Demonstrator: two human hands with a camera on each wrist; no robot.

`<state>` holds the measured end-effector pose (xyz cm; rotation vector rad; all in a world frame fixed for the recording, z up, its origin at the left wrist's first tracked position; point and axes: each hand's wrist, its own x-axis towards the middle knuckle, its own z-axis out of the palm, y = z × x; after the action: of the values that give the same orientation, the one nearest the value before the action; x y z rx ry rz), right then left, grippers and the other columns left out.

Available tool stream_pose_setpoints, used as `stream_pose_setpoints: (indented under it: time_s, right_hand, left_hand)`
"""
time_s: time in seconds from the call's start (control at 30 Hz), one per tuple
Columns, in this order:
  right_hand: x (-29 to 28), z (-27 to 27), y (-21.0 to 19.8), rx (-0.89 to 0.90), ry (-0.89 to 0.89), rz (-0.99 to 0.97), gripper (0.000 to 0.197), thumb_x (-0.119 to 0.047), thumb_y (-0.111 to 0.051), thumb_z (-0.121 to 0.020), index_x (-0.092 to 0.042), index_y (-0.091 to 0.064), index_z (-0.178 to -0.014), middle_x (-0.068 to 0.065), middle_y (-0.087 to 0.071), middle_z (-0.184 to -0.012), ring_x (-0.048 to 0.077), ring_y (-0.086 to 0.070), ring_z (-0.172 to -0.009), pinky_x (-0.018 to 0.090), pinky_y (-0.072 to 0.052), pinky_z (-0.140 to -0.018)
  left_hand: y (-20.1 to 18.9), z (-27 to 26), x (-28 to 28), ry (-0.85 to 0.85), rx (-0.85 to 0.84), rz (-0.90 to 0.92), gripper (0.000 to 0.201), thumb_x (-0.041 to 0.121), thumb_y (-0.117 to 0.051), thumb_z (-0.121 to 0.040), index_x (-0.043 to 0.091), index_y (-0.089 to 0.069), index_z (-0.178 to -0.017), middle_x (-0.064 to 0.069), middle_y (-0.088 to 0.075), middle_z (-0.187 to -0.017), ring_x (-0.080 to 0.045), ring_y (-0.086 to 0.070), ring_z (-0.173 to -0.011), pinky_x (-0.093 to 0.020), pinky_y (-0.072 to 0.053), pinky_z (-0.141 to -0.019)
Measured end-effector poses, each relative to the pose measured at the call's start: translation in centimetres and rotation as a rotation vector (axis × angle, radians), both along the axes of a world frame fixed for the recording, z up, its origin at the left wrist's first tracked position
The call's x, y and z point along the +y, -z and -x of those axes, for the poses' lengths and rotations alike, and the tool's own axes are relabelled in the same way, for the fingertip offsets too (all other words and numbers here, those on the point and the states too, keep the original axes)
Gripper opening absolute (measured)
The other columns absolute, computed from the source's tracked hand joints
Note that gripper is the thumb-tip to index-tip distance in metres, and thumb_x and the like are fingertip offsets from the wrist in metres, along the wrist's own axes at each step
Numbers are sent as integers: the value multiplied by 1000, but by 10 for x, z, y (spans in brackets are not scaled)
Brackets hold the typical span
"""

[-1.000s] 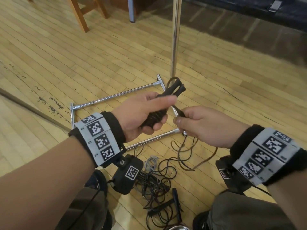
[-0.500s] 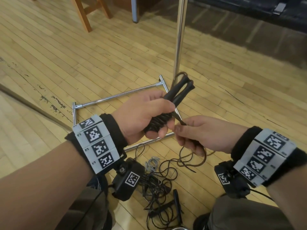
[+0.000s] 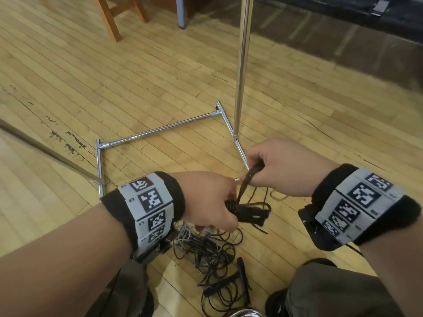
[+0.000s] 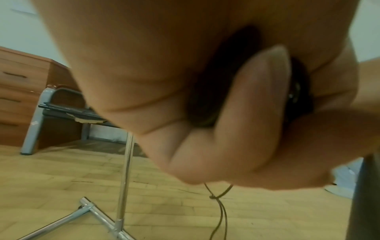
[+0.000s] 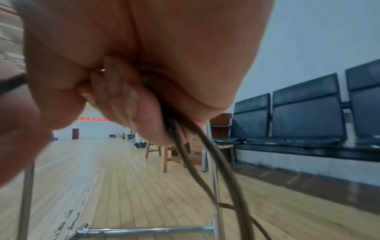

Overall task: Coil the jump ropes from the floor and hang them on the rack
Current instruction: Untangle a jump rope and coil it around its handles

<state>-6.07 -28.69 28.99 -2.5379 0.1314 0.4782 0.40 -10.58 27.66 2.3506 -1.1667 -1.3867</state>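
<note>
Left hand (image 3: pixel 207 200) curls tight round the handles (image 3: pixel 249 212) of a black rope, held low above the floor. Right hand (image 3: pixel 278 167) pinches a loop of its cord (image 3: pixel 246 179) just beside the left. More ropes (image 3: pixel 212 252) lie tangled on the floor beneath. Rack (image 3: pixel 241 72) pole stands just beyond.

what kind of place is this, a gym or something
Probably a sports hall or gym: a wide wooden strip floor, a row of dark waiting seats along the wall, and jump ropes heaped on the floor.
</note>
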Motion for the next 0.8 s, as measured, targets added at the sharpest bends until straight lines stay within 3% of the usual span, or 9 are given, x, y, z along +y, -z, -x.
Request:
stream_pose_setpoints:
  time_s: [0.07, 0.17, 0.27, 0.33, 0.4, 0.5, 0.57, 0.67, 0.8]
  right_hand:
    - [7, 2, -9, -43, -43, 58, 16, -30, -69, -88, -24, -63, -75, -5, -57, -66, 10, -53, -60, 22, -43, -52]
    - [15, 7, -16, -65, -104, 111, 22, -42, -62, -92, -28, -61, -75, -5, -56, -61, 7, -50, -53, 22, -38, -46]
    - [15, 12, -13, -34, -105, 4, 28, -47, -51, -100, -27, -57, -82, -7, -52, -60, 7, -45, -50, 24, -36, -47]
    - [9, 13, -7, 13, -23, -134, 31, -43, -45, -104, -22, -60, -88, -8, -51, -60, 4, -45, -50, 22, -37, -49]
    - [4, 14, -1, 75, 51, -263, 32, -41, -43, -106, -22, -64, -91, -10, -51, -56, 2, -45, -48, 22, -38, -51]
    - [0, 17, 6, 169, 37, -377, 31, -41, -43, -106, -25, -65, -90, -9, -55, -58, 8, -45, -53, 31, -43, -57]
    - [-1, 19, 11, 232, 27, -397, 32, -44, -44, -105, -25, -65, -91, -8, -60, -63, 10, -48, -56, 28, -44, -55]
    - [-2, 18, 18, 286, 51, -395, 37, -48, -45, -104, -20, -65, -90, -7, -62, -64, 8, -49, -54, 22, -44, -51]
    - [-5, 15, 24, 246, 32, -261, 37, -51, -45, -103, -25, -63, -83, -12, -60, -60, 3, -50, -53, 24, -46, -57]
  left_hand:
    - [2, -3, 0, -21, -71, -1, 28, 42, -70, -90, 30, -58, -113, 2, -76, -82, -3, -68, -52, -20, -57, -53]
    - [5, -13, -1, -122, -160, 37, 12, 38, -62, -95, 34, -59, -105, 4, -73, -84, -6, -73, -59, -29, -62, -61]
    - [5, -29, -1, -360, -273, 141, 4, 34, -59, -98, 31, -60, -96, 3, -72, -84, -11, -74, -67, -28, -53, -57]
    - [5, -38, 2, -541, -160, 274, 5, 30, -63, -96, 26, -63, -98, 2, -73, -76, -11, -70, -57, -27, -48, -51]
    - [4, -40, 3, -639, 82, 400, 12, 26, -68, -92, 17, -66, -99, -2, -69, -70, -17, -63, -55, -27, -45, -47]
    - [2, -35, 2, -631, 365, 543, 10, 18, -68, -81, 13, -61, -87, -2, -60, -63, -18, -54, -52, -24, -38, -42]
    - [0, -33, -1, -641, 505, 601, 19, 23, -72, -80, 12, -60, -91, -3, -58, -66, -18, -52, -51, -23, -36, -40]
    - [-4, -29, -5, -667, 529, 614, 44, 55, -75, -80, 15, -63, -94, -8, -59, -71, -21, -51, -51, -23, -36, -42]
    - [-9, -20, -5, -555, 481, 587, 17, 42, -72, -91, 29, -64, -84, -7, -61, -67, -22, -49, -48, -24, -37, -42]
